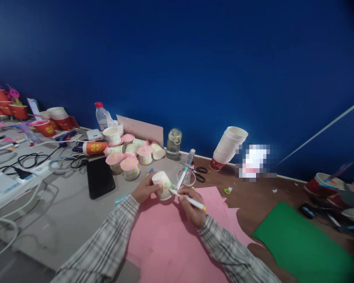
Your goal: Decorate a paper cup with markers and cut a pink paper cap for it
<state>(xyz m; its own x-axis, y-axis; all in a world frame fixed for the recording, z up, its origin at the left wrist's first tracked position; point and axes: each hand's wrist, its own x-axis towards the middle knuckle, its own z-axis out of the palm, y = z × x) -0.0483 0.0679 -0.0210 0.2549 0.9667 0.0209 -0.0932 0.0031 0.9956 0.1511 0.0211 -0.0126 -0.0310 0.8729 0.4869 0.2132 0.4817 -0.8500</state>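
Note:
My left hand (146, 188) grips a white paper cup (163, 184) with green and yellow marks on its side, tilted over the pink paper (165, 243). Between the fingers of my right hand (192, 207) is a white marker pen (191, 201) with a yellow end; its tip is at the cup's side. Just behind my right hand, a marker with a teal end (181, 179) leans by a roll of clear tape (188, 177). To the left behind my hands sit several decorated paper cups with pink paper tops (129, 165).
Black scissors (201, 173), a glue stick (190, 156) and a glass jar (174, 144) stand or lie near the blue wall. A tall stack of paper cups (228, 147) leans right. Left are a black phone (100, 178), cables and a power strip (23, 188); green paper (303, 243) lies right.

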